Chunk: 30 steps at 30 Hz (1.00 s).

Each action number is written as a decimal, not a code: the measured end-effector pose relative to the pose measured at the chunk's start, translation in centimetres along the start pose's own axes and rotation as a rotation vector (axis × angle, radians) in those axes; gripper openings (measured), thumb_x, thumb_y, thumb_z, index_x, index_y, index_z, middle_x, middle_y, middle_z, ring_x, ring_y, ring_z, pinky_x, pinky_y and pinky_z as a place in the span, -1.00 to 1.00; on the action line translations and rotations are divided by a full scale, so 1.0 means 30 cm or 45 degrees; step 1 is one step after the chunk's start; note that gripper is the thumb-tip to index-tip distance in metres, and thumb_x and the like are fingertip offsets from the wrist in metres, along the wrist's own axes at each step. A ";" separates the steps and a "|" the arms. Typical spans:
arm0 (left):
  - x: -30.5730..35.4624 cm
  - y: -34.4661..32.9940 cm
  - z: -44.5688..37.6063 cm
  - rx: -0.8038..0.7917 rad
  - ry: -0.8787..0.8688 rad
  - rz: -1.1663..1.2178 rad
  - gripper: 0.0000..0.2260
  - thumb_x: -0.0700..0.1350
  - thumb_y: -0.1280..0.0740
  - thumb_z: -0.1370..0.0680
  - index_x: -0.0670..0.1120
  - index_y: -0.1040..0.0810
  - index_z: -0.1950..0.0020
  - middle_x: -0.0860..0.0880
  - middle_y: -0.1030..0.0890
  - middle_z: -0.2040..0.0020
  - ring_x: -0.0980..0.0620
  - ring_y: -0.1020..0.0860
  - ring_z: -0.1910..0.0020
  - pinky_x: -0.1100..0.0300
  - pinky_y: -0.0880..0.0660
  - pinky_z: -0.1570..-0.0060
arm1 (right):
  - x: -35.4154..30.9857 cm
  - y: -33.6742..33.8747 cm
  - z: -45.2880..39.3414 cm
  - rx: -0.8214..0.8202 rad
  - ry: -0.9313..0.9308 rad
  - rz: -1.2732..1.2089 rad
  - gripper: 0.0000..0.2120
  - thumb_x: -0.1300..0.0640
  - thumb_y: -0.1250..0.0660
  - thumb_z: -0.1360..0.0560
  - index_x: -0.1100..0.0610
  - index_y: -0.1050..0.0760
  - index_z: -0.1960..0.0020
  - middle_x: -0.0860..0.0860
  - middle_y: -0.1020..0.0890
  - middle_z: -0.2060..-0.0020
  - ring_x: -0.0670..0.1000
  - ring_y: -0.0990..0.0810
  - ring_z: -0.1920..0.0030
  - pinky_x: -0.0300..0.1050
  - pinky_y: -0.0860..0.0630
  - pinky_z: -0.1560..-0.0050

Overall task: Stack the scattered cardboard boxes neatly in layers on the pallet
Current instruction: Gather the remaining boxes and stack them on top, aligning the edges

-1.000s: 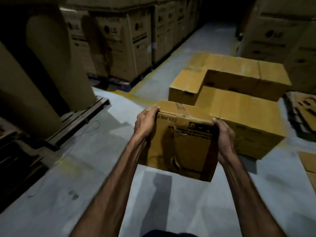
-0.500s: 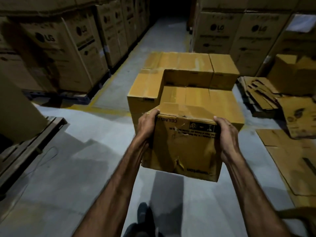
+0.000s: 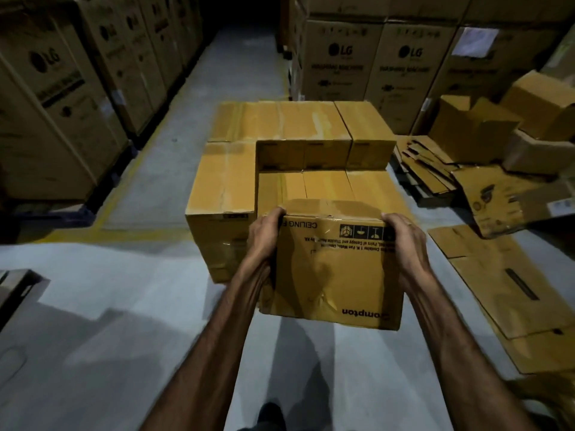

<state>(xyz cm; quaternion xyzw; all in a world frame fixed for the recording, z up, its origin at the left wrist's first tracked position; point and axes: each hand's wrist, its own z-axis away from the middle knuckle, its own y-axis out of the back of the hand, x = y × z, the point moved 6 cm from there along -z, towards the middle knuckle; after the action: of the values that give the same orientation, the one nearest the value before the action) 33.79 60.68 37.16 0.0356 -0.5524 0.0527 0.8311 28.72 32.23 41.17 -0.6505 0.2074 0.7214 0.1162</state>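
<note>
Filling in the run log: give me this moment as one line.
left hand: grips box | right hand: grips box | box: carried, off floor | stack: ahead, top layer partly filled

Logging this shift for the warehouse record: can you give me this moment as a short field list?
carried: ceiling fan box, print upside down, held above the floor
left hand: grips its left edge
right hand: grips its right edge
stack: upper layer is L-shaped, near right part lower
right floor: flattened cardboard
background: LG cartons

Dented brown cardboard box (image 3: 331, 265) aloft, print upside down, before stepped box stack (image 3: 280, 150).
</note>
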 end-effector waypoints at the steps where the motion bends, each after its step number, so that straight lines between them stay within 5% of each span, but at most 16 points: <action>1: 0.008 0.007 -0.050 -0.002 0.013 -0.009 -0.30 0.49 -0.32 -0.22 0.08 -0.68 -0.18 -0.06 -0.68 -0.16 -0.09 -0.63 -0.12 -0.15 -0.60 -0.19 | -0.002 -0.031 -0.030 0.002 -0.007 0.012 -0.69 -0.07 -0.29 -0.66 0.16 -0.62 -0.09 0.03 -0.70 0.12 -0.02 -0.64 0.09 -0.08 -0.42 0.17; 11: 0.124 0.003 -0.426 0.050 -0.023 -0.064 -0.57 0.38 -0.26 -0.44 0.13 -0.67 -0.07 -0.08 -0.66 -0.16 -0.12 -0.61 -0.14 -0.18 -0.58 -0.21 | 0.016 -0.263 -0.399 -0.040 -0.088 0.052 -0.64 -0.20 -0.30 -0.57 0.07 -0.63 -0.08 0.04 -0.74 0.13 0.07 -0.69 0.04 0.01 -0.53 0.07; 16: 0.183 -0.037 -0.637 0.147 -0.007 -0.010 -0.52 0.33 -0.30 -0.48 0.04 -0.68 -0.19 -0.08 -0.69 -0.11 -0.13 -0.63 -0.11 -0.08 -0.60 -0.07 | 0.032 -0.371 -0.663 -0.123 -0.052 0.011 -0.68 -0.15 -0.30 -0.60 0.07 -0.62 -0.12 0.00 -0.73 0.13 0.01 -0.70 0.07 -0.04 -0.54 0.13; 20: 0.263 -0.091 -0.785 0.221 -0.054 0.002 -0.68 0.17 -0.34 -0.60 -0.03 -0.67 -0.17 -0.02 -0.66 -0.06 -0.03 -0.60 -0.03 0.07 -0.47 0.13 | 0.063 -0.429 -0.876 -0.151 -0.139 -0.080 -0.26 -0.27 -0.35 -0.39 0.14 -0.49 -0.43 0.12 -0.70 -0.15 0.09 -0.66 -0.10 -0.05 -0.51 0.10; 22: 0.273 -0.113 -0.849 0.216 -0.073 0.004 -0.72 0.07 -0.33 -0.64 -0.05 -0.65 -0.25 -0.01 -0.64 -0.10 -0.02 -0.57 -0.05 0.10 -0.44 0.14 | 0.097 -0.450 -0.972 -0.141 -0.180 -0.111 -0.23 -0.21 -0.39 -0.38 0.07 -0.43 -0.53 0.11 -0.61 -0.30 0.10 -0.62 -0.19 -0.03 -0.55 0.05; 26: 0.178 -0.131 -0.986 0.161 -0.071 0.087 -0.66 -0.05 -0.36 -0.64 -0.02 -0.59 -0.42 -0.06 -0.66 -0.25 -0.07 -0.60 -0.20 0.02 -0.54 -0.05 | 0.218 -0.500 -1.098 -0.208 -0.279 -0.195 -0.23 -0.01 -0.42 -0.37 0.03 -0.39 -0.58 0.05 -0.57 -0.39 0.09 -0.59 -0.29 0.16 -0.59 -0.26; 30: 0.004 -0.111 -1.071 0.139 0.057 0.197 -0.39 -0.06 -0.48 -0.45 0.08 -0.52 -0.52 -0.01 -0.62 -0.40 -0.11 -0.57 -0.37 -0.15 -0.45 -0.44 | 0.341 -0.534 -1.140 -0.236 -0.312 -0.192 -0.41 0.31 -0.36 -0.54 0.15 -0.40 -0.57 0.08 -0.45 -0.52 0.10 -0.44 -0.49 -0.05 -0.45 -0.29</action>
<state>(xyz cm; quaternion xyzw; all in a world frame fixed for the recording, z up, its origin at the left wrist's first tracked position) 63.65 61.14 24.82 0.0370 -0.5312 0.1475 0.8335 64.89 30.00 26.39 -0.5793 0.0748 0.8005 0.1340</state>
